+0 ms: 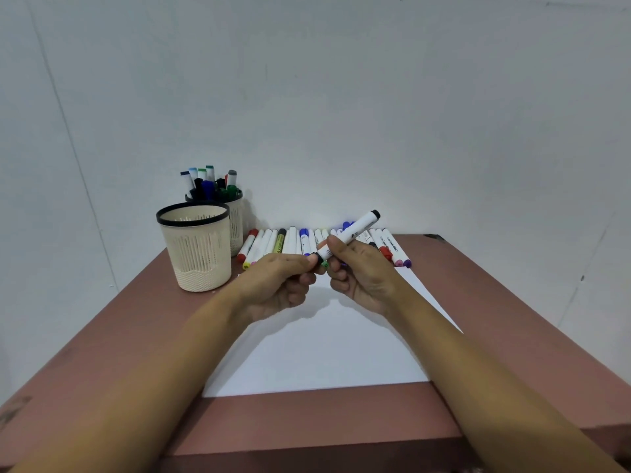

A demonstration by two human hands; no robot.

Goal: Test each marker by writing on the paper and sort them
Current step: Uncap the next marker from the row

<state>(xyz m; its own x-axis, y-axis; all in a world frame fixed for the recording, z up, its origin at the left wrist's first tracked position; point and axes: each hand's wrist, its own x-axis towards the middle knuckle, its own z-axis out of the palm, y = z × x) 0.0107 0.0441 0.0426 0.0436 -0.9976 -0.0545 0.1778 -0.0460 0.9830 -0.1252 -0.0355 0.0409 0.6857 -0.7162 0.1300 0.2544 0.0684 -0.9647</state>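
Note:
My right hand (362,274) grips a white marker with black ends (355,230), tilted up to the right above the table. My left hand (283,281) pinches the marker's black cap at its lower left end. Below both hands lies a white sheet of paper (317,349). A row of several markers (290,242) lies side by side along the far edge of the paper, partly hidden behind my hands.
A cream mesh cup with a black rim (194,250) stands at the left with no markers showing in it. Behind it a second cup (235,220) holds several upright markers. The brown table (512,319) ends against a white wall.

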